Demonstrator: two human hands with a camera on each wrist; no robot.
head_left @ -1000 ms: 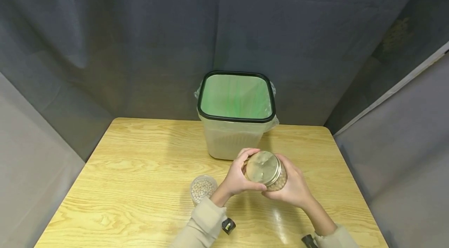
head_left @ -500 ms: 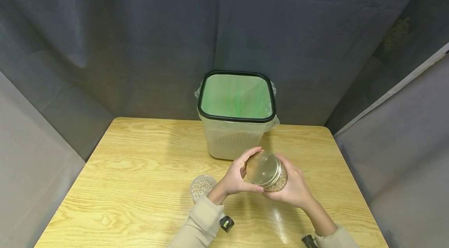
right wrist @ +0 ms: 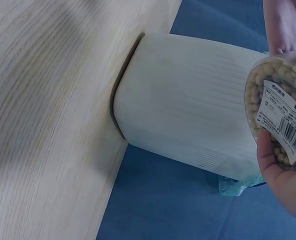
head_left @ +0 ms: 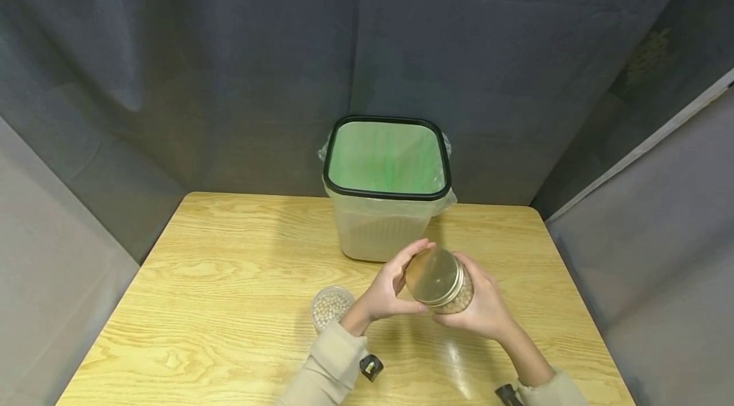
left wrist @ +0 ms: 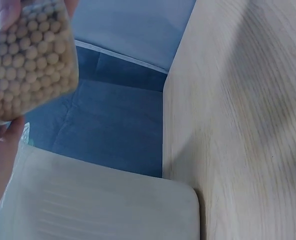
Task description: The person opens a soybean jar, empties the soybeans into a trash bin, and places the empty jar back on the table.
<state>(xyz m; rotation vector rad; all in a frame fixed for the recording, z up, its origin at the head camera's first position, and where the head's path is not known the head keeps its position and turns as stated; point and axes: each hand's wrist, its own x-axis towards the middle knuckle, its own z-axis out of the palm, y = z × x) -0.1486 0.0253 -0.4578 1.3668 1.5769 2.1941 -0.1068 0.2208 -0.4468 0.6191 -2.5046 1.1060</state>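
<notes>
A clear jar [head_left: 459,299] filled with small round beige balls is held tilted above the table, its gold lid [head_left: 434,275] facing up and left. My right hand [head_left: 484,304] grips the jar's body from the right. Round the lid's left side curves my left hand [head_left: 388,288], index finger at the far edge and thumb at the near edge. In the left wrist view the jar [left wrist: 33,60] shows its packed balls. A white barcode label [right wrist: 283,120] is on the jar's base in the right wrist view, with the right fingers over its edge.
Behind the hands stands a pale bin [head_left: 378,224] with a black rim and green-tinted inside, a clear bag sticking out around it. An uncovered round container of pale balls [head_left: 331,307] sits beside the left wrist on the wooden table [head_left: 218,304]. Grey curtains [head_left: 258,74] enclose the back.
The jar and right hand have shifted slightly right. My left thumb has slid a little back along the lid's near edge, and the lid's reflection looks different.
</notes>
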